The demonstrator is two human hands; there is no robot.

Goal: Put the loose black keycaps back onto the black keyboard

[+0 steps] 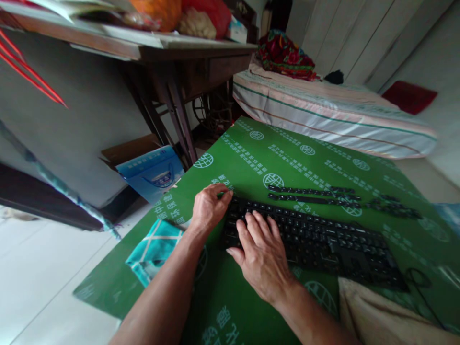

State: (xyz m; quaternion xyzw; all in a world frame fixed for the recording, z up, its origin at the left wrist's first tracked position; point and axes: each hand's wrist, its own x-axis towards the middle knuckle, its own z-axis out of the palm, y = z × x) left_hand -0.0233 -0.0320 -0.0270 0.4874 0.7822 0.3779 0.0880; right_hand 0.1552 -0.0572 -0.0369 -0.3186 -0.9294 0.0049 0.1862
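Observation:
A black keyboard (pixel 305 237) lies at a slant on the green printed board (pixel 237 158), and some of its key places look bare of caps. Thumb and forefinger pinched together, my left hand (pixel 212 206) is at the keyboard's far left corner; what sits between the fingertips is too small to make out. My right hand (pixel 260 251) rests flat over the keyboard's left part, fingers stretched out and slightly apart. Beyond the keyboard, loose black keycaps (pixel 309 194) lie in rows, with a looser pile of keycaps (pixel 393 206) farther right.
A folded turquoise checked cloth (pixel 156 249) lies beside my left forearm. At lower right is a beige cloth (pixel 381 311), near the keyboard's cable (pixel 419 278). A wooden table (pixel 151 48), a blue bag (pixel 153 172) and a bed (pixel 323 105) stand around the board.

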